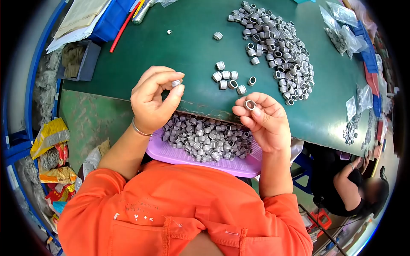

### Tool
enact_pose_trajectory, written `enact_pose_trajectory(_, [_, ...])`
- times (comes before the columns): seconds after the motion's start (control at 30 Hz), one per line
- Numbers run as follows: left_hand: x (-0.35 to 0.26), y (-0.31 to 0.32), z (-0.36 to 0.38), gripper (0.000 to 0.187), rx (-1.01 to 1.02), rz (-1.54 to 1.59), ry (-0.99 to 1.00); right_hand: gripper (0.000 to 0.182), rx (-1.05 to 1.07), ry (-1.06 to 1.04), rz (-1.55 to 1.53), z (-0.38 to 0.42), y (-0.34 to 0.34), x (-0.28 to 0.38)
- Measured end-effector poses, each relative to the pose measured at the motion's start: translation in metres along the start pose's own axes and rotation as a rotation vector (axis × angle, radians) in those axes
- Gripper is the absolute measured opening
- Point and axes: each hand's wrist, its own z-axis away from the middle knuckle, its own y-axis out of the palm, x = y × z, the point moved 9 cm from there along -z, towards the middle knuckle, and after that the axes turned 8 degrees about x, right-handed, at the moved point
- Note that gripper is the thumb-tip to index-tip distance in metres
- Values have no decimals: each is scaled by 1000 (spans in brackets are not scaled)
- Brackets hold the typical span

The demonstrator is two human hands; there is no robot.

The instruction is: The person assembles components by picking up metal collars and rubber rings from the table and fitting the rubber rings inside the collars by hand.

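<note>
Between the thumb and fingertips of my left hand (154, 96) is a small grey metal ring (176, 83), held above the table edge. My right hand (267, 119) pinches another metal ring (250, 105), its round opening facing up. A purple basket (205, 167) full of similar rings (209, 138) sits at my lap below both hands. Several loose rings (225, 75) lie on the green table just beyond my right hand. Farther back on the right spreads a large pile of rings (279, 47).
The green table (171, 47) carries a single ring (218, 36), a small white piece (169, 32) and a red stick (124, 27). Blue bins (112, 19) and a grey box (87, 62) stand left. Plastic bags (344, 34) lie right. Another person (346, 187) sits at the lower right.
</note>
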Motion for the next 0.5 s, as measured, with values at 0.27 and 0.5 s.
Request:
enact_pose_trajectory(0.27, [1,2,-1,19,31,-25,-19,20,31,32,-101,0,-7,-3])
enact_pose_trajectory(0.5, [-48,48,-12,30,280,-185,130,14,32,21,10,0,5,-5])
